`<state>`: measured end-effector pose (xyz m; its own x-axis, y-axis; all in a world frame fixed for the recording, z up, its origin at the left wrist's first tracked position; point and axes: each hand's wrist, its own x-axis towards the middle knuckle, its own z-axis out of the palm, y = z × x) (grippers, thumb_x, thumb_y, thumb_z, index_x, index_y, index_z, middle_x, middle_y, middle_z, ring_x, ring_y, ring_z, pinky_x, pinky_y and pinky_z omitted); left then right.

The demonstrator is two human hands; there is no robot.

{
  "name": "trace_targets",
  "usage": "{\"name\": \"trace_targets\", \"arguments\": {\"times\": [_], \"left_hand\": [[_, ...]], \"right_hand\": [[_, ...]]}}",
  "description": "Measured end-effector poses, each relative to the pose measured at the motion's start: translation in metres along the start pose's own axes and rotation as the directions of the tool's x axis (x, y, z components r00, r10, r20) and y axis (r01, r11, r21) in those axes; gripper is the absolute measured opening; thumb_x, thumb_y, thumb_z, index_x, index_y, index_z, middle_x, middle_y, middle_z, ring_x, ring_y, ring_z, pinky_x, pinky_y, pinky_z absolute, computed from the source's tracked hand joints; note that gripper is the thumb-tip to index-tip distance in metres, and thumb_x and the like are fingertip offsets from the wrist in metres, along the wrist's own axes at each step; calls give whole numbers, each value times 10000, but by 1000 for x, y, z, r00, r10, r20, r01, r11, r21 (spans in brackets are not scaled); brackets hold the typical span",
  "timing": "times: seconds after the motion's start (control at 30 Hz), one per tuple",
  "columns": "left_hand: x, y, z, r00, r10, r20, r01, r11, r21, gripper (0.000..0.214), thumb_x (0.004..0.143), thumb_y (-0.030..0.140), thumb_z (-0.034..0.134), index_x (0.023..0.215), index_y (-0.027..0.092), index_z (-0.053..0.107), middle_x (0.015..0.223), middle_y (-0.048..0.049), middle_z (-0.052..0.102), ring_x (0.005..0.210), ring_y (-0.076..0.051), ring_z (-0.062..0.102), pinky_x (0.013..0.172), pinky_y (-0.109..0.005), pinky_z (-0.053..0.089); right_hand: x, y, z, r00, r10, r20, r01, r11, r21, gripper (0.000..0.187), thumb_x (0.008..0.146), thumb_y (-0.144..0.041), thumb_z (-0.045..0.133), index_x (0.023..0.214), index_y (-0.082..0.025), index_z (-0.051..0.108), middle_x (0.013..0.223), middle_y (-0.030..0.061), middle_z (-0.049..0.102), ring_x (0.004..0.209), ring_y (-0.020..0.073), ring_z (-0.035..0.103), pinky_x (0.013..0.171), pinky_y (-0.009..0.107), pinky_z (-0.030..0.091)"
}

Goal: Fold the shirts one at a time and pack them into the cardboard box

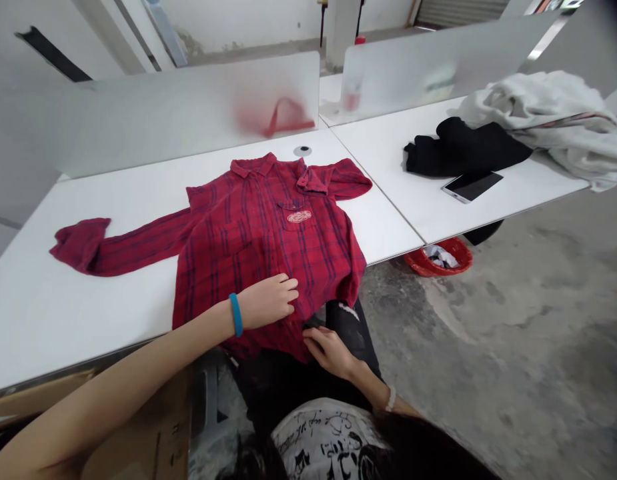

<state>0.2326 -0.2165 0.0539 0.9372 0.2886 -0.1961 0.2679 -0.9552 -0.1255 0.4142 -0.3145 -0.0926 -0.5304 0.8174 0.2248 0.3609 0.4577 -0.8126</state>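
A red plaid shirt lies front up on the white table, its collar toward the divider and its lower end hanging over the front edge onto my lap. One sleeve stretches out to the left; the other is folded at the upper right. My left hand, with a blue wristband, has its fingers curled on the cloth along the lower front opening. Lower down, my right hand pinches the shirt's edge near the hem, above my dark trousers. The fingertips of both hands are partly hidden.
Frosted dividers stand along the back of the table. To the right lie a phone, a black garment and a heaped white cloth. A red-lined bin stands on the floor. Below the left side is a cardboard box.
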Motion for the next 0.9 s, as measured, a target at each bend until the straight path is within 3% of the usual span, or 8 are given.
{"name": "trace_targets", "arguments": {"times": [0.3, 0.47, 0.57, 0.63, 0.7, 0.73, 0.83, 0.9], "left_hand": [[-3, -4, -5, 998, -46, 31, 49, 993, -105, 129, 851, 297, 593, 789, 190, 630, 793, -50, 667, 909, -208, 514, 739, -325, 336], [4, -4, 4, 997, -66, -39, 62, 995, -79, 114, 860, 268, 575, 833, 160, 600, 758, -49, 646, 844, -209, 527, 705, -321, 359], [3, -11, 9, 989, -89, -117, 65, 978, -200, 197, 865, 359, 558, 901, 168, 595, 872, -46, 652, 879, -198, 541, 759, -316, 394], [-4, -19, 11, 964, -179, -195, 114, 945, -306, 270, 891, 415, 495, 982, 178, 586, 1005, -55, 645, 969, -187, 546, 854, -317, 405], [-21, -28, 16, 899, -355, -257, 248, 895, -370, 315, 922, 429, 422, 1040, 182, 577, 1102, -68, 628, 1064, -186, 534, 940, -337, 392], [-32, -34, 20, 845, -458, -276, 341, 859, -383, 329, 931, 428, 394, 1052, 183, 578, 1127, -74, 623, 1093, -192, 528, 967, -357, 385], [-79, -50, 38, 619, -729, -294, 624, 683, -380, 381, 938, 429, 337, 1058, 173, 592, 1158, -104, 620, 1119, -224, 529, 997, -413, 380], [-118, -61, 56, 449, -844, -293, 766, 532, -361, 439, 936, 436, 294, 1092, 149, 587, 1209, -132, 596, 1158, -243, 511, 1012, -421, 372]], "right_hand": [[-1, 2, 4, 997, 64, -42, -61, 995, 83, 169, 940, -238, 380, 955, -251, 547, 809, 34, 636, 744, 176, 602, 695, 284, 463], [-1, 2, 8, 992, 127, 10, -127, 987, 103, 113, 937, -233, 389, 932, -231, 502, 764, 9, 618, 713, 162, 606, 664, 259, 449], [-5, 2, 11, 982, 184, 42, -186, 980, 72, 85, 931, -248, 421, 924, -220, 501, 717, -3, 619, 662, 159, 604, 623, 252, 440], [-6, 0, 9, 982, 185, -30, -184, 982, 51, 90, 924, -268, 448, 931, -213, 519, 732, 6, 628, 668, 157, 606, 627, 253, 448], [-3, -5, -2, 976, 144, -165, -139, 989, 42, 109, 925, -268, 445, 918, -211, 538, 755, 17, 631, 691, 150, 605, 649, 253, 461], [3, -9, -10, 964, 115, -239, -110, 993, 37, 123, 928, -260, 434, 898, -211, 544, 766, 22, 631, 703, 147, 603, 660, 254, 466], [39, -25, -44, 928, 10, -373, -8, 1000, 8, 155, 935, -238, 416, 869, -213, 554, 799, 29, 629, 745, 148, 597, 694, 268, 476], [81, -36, -67, 922, -89, -377, 77, 996, -46, 164, 941, -242, 411, 916, -210, 570, 854, 38, 635, 807, 157, 594, 743, 289, 479]]}}
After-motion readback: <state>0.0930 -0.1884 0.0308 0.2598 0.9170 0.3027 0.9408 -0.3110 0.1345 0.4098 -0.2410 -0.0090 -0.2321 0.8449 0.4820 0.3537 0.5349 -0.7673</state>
